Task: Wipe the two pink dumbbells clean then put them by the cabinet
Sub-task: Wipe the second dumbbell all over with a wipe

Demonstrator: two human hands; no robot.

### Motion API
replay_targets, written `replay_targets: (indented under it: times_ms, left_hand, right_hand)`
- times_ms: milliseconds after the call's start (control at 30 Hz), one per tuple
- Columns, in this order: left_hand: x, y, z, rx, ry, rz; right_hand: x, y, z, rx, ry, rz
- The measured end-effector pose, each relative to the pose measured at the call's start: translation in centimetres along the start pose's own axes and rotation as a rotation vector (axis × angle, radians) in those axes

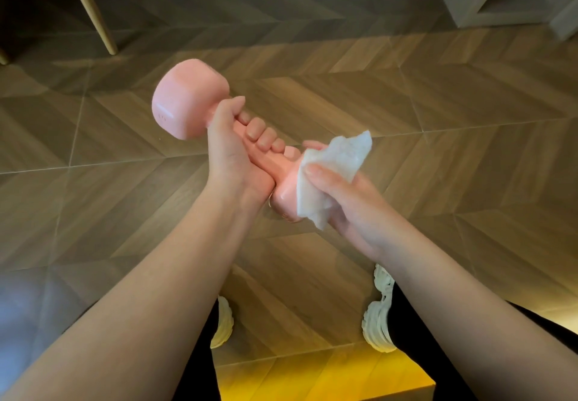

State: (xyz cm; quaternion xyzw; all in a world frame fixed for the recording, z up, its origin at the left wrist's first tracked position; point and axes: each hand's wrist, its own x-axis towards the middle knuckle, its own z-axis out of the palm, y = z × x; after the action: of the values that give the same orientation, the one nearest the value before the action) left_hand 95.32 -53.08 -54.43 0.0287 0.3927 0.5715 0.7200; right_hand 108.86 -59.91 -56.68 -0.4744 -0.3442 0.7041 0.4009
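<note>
Head view: left grip [231,153] tight around pink dumbbell [184,100], right grip [347,200] around tissue [337,169].

The left hand [231,156] and right hand [350,203] were left uncovered, as were both forearms [156,291]. Black trousers [409,347] were worn, and white shoes [377,322] with thick, ridged soles.

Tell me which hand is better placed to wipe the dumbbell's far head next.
Right. The right hand holds the white wipe against the near head of the pink dumbbell, while the left hand grips the handle beside the far head, so it probably best just steadies the weight.
</note>
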Motion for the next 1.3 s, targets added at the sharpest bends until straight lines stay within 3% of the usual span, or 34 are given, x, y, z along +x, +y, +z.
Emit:
replay_targets:
  times_ms: [100,333,467,600,800,1067,1300]
  left_hand:
    - [0.0,-0.3,0.0,0.025,-0.016,0.012]
    - [0.3,-0.1,-0.1,-0.025,-0.040,-0.017]
    - [0.3,-0.5,0.1,-0.001,-0.039,-0.007]
    - [0.4,-0.7,0.2,-0.003,-0.034,-0.029]
    - [0.3,-0.3,-0.1,-0.045,-0.061,-0.068]
    - [0.4,-1.0,0.1,0.004,-0.030,-0.060]
    - [0.2,-0.4,-0.2,-0.020,-0.082,-0.076]
  right_hand:
    - [0.3,0.0,0.7,0.041,-0.008,0.135]
    - [-0.3,-0.4,-1.0,0.079,-0.143,0.114]
    - [-0.4,0.0,0.3,-0.013,-0.020,0.072]
    - [-0.3,-0.2,0.7,0.054,0.102,0.078]
    - [-0.8,-0.3,-0.8,0.125,-0.081,0.116]
    - [-0.2,-0.3,0.9,0.107,0.168,0.169]
    - [-0.6,-0.4,-0.7,0.283,-0.089,0.178]
